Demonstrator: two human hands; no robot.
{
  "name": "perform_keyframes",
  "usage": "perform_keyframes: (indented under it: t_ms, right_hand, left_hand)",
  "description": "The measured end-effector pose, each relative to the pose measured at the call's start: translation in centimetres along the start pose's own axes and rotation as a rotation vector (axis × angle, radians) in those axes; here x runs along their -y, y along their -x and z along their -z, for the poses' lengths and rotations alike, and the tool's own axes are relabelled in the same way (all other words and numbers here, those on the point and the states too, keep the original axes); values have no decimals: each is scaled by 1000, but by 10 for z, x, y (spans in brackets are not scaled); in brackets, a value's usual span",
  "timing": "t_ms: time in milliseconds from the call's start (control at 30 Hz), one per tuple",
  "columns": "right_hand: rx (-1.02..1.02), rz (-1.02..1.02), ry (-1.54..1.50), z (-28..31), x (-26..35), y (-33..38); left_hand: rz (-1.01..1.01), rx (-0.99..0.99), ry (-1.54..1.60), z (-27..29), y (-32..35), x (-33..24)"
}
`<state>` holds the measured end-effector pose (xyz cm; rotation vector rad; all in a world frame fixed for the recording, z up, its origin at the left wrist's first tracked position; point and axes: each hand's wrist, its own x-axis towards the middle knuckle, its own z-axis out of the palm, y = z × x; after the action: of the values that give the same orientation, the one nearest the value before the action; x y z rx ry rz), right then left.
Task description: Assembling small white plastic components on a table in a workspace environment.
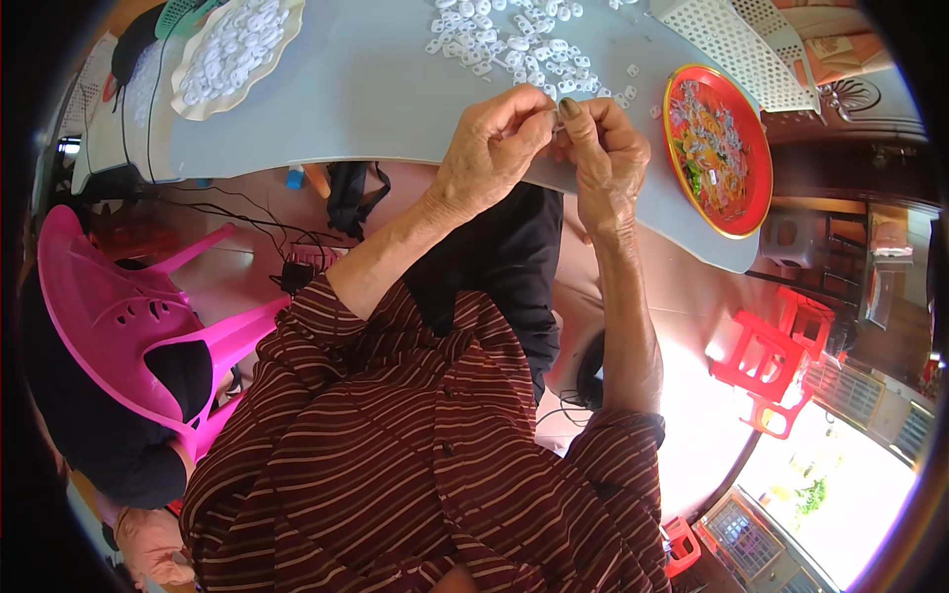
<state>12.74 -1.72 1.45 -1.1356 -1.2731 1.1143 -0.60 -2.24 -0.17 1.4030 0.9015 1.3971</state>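
Over the near edge of the grey table, my left hand [500, 141] and my right hand [605, 148] meet fingertip to fingertip. Both are closed in a pinch around something tiny that the fingers mostly hide. Just beyond them lies a loose spread of small white plastic pieces [514, 44], each with holes in it. To the right of my right hand, a red round tray [763, 163] with a gold rim holds many small, shiny, pale bits. A cream scalloped dish [265, 81] at the far left is heaped with more of the white pieces.
White perforated baskets [727, 44] stand at the back right, and a green basket [176, 18] at the back left. A pink plastic chair [109, 306] is at my left, near a person in dark clothes. Red stools [761, 361] stand on the floor at right.
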Motion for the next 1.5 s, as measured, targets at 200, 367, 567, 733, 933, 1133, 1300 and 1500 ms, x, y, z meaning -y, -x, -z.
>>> perform_keyframes:
  t_ms: [200, 367, 567, 733, 933, 1133, 1300, 1500]
  right_hand:
    - [62, -13, -123, 1, 8, 1]
    - [62, 34, -147, 7, -3, 0]
    - [-2, -103, -246, 6, 7, -1]
    - [-1, -36, -309, 10, -5, -3]
    - [-3, -7, -283, 8, -10, -4]
    - [3, 17, -294, 7, -10, -4]
    - [15, 19, -258, 7, -11, -3]
    - [11, 26, -232, 7, -10, -3]
  left_hand:
    - [6, 16, 147, -4, -3, -6]
    - [13, 98, -132, 8, -14, -17]
    - [-398, 164, -747, 50, -75, -3]
    - [-409, 346, -1093, 57, -98, 10]
    - [-438, 418, -1105, 56, -101, 12]
    - [-329, 450, -1091, 56, -102, 11]
    - [-210, 555, -1153, 53, -111, 8]
    - [-14, 610, -1138, 45, -121, -6]
